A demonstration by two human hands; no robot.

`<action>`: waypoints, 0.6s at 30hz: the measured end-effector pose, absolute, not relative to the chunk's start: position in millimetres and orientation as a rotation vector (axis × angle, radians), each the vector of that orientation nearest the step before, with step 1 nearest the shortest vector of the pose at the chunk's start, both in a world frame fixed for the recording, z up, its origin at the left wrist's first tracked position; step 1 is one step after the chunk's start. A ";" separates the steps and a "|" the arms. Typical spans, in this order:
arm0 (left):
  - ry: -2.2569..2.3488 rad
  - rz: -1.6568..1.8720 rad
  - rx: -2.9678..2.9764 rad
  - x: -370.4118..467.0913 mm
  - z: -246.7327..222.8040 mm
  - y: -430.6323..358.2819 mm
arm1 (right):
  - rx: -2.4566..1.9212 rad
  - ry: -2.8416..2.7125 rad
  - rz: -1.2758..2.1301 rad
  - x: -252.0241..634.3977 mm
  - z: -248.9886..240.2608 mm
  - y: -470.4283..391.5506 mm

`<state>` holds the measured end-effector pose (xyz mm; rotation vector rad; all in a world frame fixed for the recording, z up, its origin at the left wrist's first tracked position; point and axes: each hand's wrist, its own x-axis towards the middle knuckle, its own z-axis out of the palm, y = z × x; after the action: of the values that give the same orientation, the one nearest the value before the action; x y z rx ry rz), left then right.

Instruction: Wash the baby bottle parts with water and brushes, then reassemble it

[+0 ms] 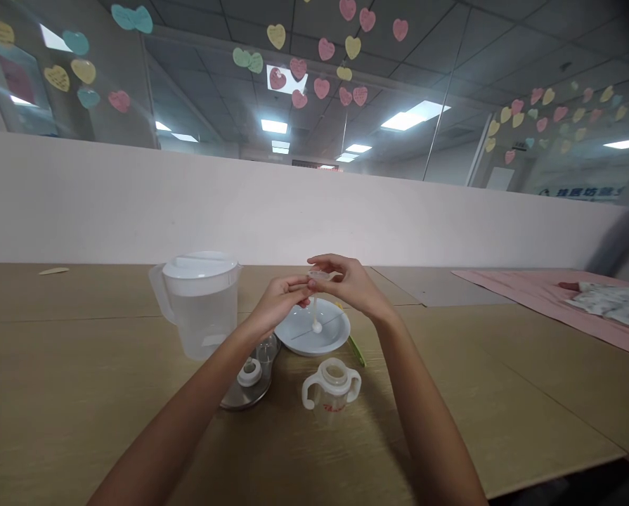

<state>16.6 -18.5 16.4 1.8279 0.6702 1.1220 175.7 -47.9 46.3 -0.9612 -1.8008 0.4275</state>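
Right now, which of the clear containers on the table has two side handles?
The small cup nearest the camera, open-topped, with a white handle on each side. The lidded water pitcher on the left has a single handle.

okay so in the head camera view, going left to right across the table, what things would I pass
Wooden stick → clear water pitcher → metal dish holding small bottle parts → white divided plate, with both hands above it → pink cloth → patterned fabric. The two-handled cup sits in front of the plate, so it is left out.

Both hands (314,288) pinched a straw piece (315,309) above the white plate (329,341); pitcher (201,306) at nine o'clock.
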 end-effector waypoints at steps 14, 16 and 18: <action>0.674 0.053 2.521 13.9 24.1 -68.5 | -1.084 -1.974 0.463 190.3 67.2 -88.3; 0.673 -0.021 2.547 18.2 16.7 -65.9 | -1.107 -1.988 0.456 191.4 67.2 -89.0; 0.674 -0.029 2.589 22.1 9.1 -62.3 | -1.128 -2.003 0.444 191.9 67.0 -88.8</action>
<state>22.1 -62.3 9.1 2.5888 0.6742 -0.0294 191.9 -88.8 67.0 -1.1282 -2.0025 0.4441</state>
